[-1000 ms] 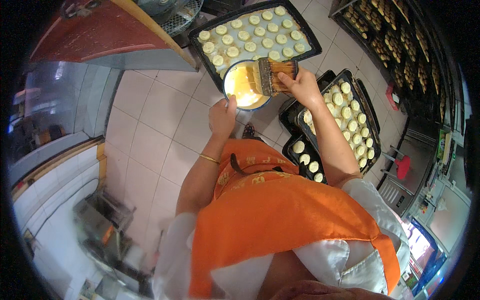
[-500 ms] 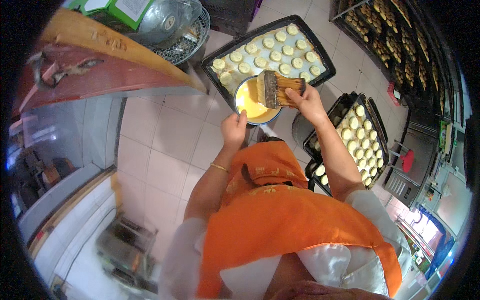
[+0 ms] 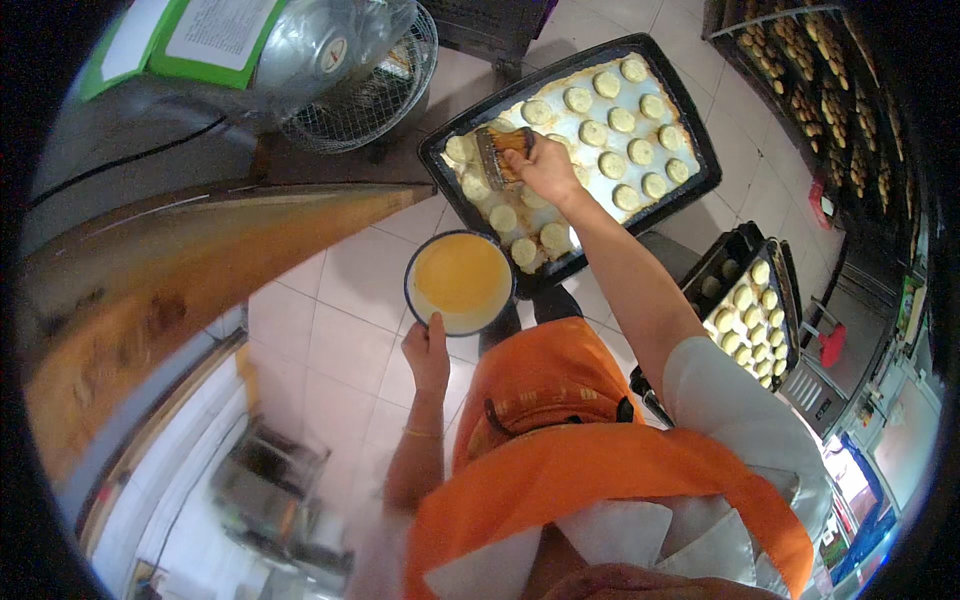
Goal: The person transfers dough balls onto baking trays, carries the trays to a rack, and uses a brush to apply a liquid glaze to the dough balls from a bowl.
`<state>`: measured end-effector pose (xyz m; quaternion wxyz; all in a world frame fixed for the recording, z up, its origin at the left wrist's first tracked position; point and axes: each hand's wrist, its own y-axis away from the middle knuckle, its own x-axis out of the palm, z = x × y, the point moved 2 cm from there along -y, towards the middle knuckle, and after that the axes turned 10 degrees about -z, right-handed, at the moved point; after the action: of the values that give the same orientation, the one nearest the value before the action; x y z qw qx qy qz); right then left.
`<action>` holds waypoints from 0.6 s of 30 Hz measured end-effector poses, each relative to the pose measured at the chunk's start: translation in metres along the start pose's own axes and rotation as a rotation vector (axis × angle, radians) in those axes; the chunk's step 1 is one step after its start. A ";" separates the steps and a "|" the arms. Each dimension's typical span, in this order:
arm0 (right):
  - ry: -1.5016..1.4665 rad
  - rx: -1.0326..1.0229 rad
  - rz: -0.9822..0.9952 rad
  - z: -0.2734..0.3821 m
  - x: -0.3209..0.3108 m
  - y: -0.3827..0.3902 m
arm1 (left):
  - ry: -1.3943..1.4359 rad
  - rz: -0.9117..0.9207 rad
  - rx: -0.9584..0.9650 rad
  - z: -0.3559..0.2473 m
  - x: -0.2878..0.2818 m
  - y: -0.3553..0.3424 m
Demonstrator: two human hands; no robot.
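The right hand has its fingers wrapped around a wide brush at twelve o'clock, over the left end of a black tray of pale round cakes. The left hand pinches the bottom rim of a bowl of yellow liquid near centre. Another tray sits at three o'clock.

Left hand grips 1 bowl, right hand 1 brush over 1 tray.

Orange apron over white, short-sleeved, collared shirt, thin bracelet.
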<state>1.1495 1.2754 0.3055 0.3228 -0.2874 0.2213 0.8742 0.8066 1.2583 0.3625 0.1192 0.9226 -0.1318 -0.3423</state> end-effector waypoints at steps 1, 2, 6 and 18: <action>0.061 0.021 0.054 -0.002 0.016 -0.012 | 0.006 -0.022 -0.029 -0.001 0.001 0.000; 0.128 0.045 0.107 -0.005 0.032 -0.022 | 0.041 -0.037 -0.052 -0.002 0.002 0.000; 0.137 -0.011 0.131 -0.014 0.078 -0.046 | 0.065 -0.088 -0.130 -0.010 0.012 0.001; 0.676 0.162 -0.280 -0.207 -0.165 -0.197 | 0.231 -0.100 -0.246 -0.036 0.049 -0.011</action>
<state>1.4630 1.2217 0.2198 0.3699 -0.5606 0.3424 0.6570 0.8685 1.2573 0.3564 0.2285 0.9397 -0.0280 -0.2529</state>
